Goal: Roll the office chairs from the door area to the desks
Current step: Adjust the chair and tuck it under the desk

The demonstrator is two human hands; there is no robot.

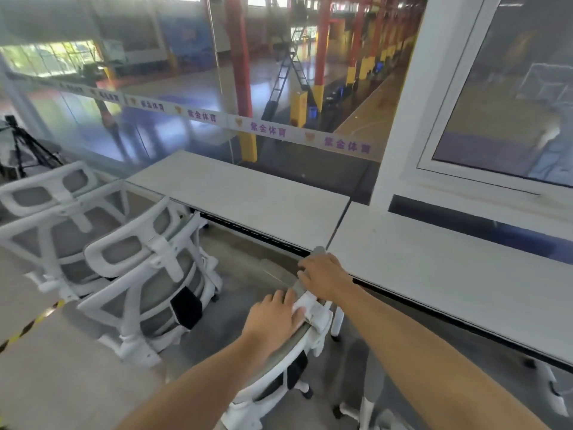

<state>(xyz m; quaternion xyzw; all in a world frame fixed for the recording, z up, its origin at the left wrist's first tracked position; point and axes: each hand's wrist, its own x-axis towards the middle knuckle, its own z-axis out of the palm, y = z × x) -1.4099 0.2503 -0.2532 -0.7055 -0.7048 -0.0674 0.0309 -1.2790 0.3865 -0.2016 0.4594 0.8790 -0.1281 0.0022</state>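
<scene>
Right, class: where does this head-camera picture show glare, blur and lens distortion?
Head view: reflections haze the glass wall; wide-angle stretch slants the window frame; the chair under the left hand and right hand is smeared; the parked chairs look sharper.

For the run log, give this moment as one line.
chair at desk | left hand rests on backrest | right hand grips headrest

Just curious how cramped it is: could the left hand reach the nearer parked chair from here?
Probably yes: the left hand rests on the third chair, and only bare floor separates it from the nearer parked chair.
</scene>
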